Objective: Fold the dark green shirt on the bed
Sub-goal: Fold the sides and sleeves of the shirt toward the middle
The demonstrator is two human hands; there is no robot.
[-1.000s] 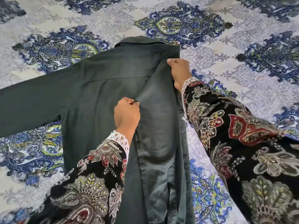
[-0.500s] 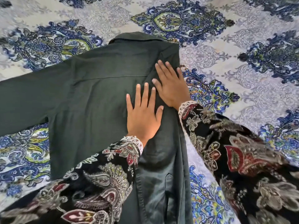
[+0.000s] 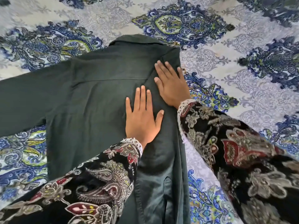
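The dark green shirt [image 3: 90,101] lies back-up on the bed, collar at the far end. Its right side with the sleeve is folded inward over the back, making a straight right edge. Its left sleeve stretches out to the left edge of the view. My left hand [image 3: 142,118] lies flat with straight fingers on the middle of the shirt, on the folded panel's inner edge. My right hand [image 3: 171,86] presses flat on the folded part near the right shoulder, just below the collar.
The bed is covered by a pale sheet [image 3: 242,78] with blue and green paisley medallions, showing all around the shirt. My patterned black sleeves [image 3: 242,159] cover the lower part of the shirt and the near bed.
A second ago both hands gripped the right side's edge and carried it inward. They have let go and now lie flat on the folded panel; the right hand has slid slightly up.
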